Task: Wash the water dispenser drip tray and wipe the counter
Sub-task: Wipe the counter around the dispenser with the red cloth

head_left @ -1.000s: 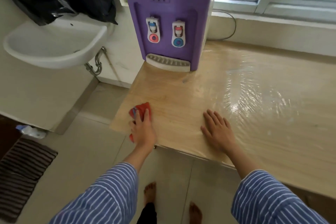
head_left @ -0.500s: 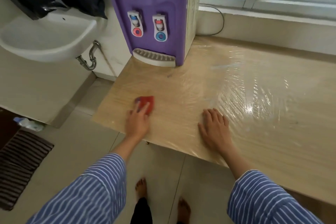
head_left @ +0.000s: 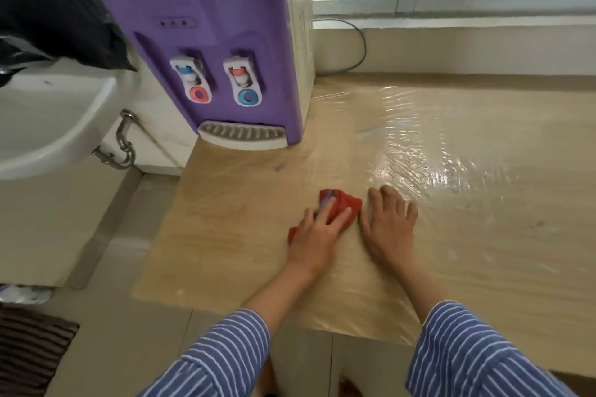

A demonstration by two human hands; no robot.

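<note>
Across the right and middle of the view, the table [head_left: 451, 235] is stretching out, its pale wood-look top lying under a wrinkled clear film that is catching window glare. At its far left corner the dispenser [head_left: 209, 42] is standing upright, purple at the front and white at the side, with two taps above a red ring and a blue ring. To the left, off the table, a white sink [head_left: 48, 126] is hanging on the wall with a chrome pipe [head_left: 124, 142] beneath it, and a dark bag [head_left: 48, 3] is draping over its back. A grey cable [head_left: 358, 42] is looping along the wall behind the dispenser. The tray [head_left: 242, 135] is sitting in its slot at the foot of the dispenser, its slotted grey grille facing up, well apart from both hands. Near the front edge of the table, the left hand [head_left: 317, 232] is pressing flat on a red cloth [head_left: 342, 205], fingers fairly straight and slightly spread over it; the motion blur is hiding any finer grip. Just beside it, the right hand [head_left: 390, 226] is resting palm down on the film, fingers relaxed and spread, holding nothing and nearly touching the cloth's right edge. Both arms are wearing blue striped sleeves [head_left: 225, 354]. On the floor at the lower left a striped mat [head_left: 29, 351] is lying.
</note>
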